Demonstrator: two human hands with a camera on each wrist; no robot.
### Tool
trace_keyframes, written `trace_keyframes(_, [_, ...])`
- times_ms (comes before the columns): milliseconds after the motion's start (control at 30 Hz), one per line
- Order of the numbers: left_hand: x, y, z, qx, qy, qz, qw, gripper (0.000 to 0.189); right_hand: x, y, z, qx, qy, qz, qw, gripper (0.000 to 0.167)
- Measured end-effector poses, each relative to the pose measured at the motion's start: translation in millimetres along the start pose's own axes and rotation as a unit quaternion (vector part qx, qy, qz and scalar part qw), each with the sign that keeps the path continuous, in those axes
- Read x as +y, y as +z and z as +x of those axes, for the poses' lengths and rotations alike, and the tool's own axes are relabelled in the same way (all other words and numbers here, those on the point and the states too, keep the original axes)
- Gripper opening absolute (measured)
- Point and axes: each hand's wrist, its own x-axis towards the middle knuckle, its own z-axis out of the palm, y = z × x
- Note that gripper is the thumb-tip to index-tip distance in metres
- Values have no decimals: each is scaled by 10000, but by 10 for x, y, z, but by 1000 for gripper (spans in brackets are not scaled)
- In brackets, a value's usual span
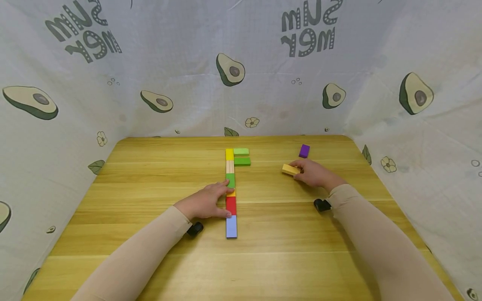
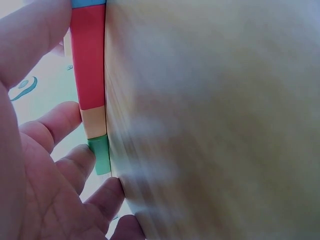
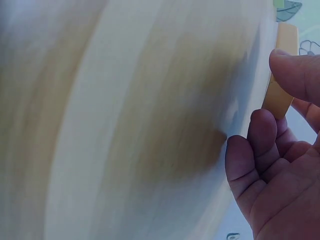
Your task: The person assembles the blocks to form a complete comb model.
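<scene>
A straight column of flat blocks lies on the table. From far to near it runs yellow (image 1: 229, 154), pale wood (image 1: 230, 167), green (image 1: 230, 178), orange (image 1: 232, 194), red (image 1: 231, 205) and light blue (image 1: 231, 228). To the right of its far end lie a light green block (image 1: 241, 151) and a darker green block (image 1: 242, 161). My left hand (image 1: 205, 201) rests along the column's left side, thumb by the red and light blue blocks, fingers near the green and orange. My right hand (image 1: 314, 172) pinches a yellow-orange block (image 1: 290, 169) between thumb and fingers, apart from the column.
A purple block (image 1: 304, 151) lies beyond my right hand, near the far edge of the wooden table (image 1: 286, 259). A white cloth (image 1: 180, 58) printed with avocados hangs behind the table and at both sides. Each wrist wears a small black camera.
</scene>
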Motion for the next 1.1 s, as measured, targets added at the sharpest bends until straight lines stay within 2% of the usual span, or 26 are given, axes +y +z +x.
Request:
trace_keyframes(267, [9,-9,-20,3,16,-27,10000,81,-32,19,10,56,-111,-9,9999,49])
trace_keyframes(1100, [-21,6,-6,-7,12,42,10000,82,-127,52,63,-67,-5,-28,10000,48])
